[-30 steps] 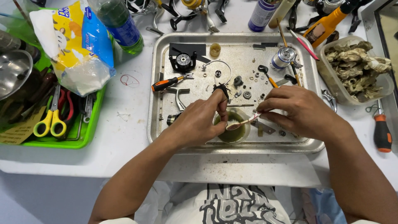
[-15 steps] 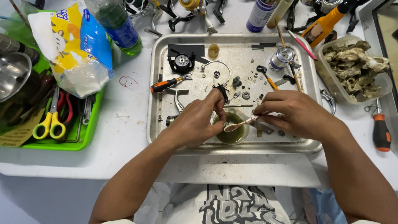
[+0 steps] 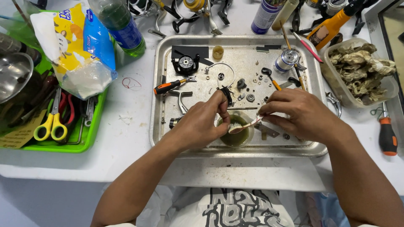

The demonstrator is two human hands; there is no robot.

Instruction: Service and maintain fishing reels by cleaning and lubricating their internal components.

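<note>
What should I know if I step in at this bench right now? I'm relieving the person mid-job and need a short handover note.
Left hand: pinches a small dark part over the small cup of greenish liquid.
Right hand: holds a small brush, bristle end at the cup, by the left fingers.
Both work inside the metal tray. Loose washers and small parts lie spread in the tray, with an orange-handled screwdriver and a silver spool.
Done: the mechanism looks taken apart.
Left: the part is under the brush; I cannot tell which others have been cleaned.
</note>
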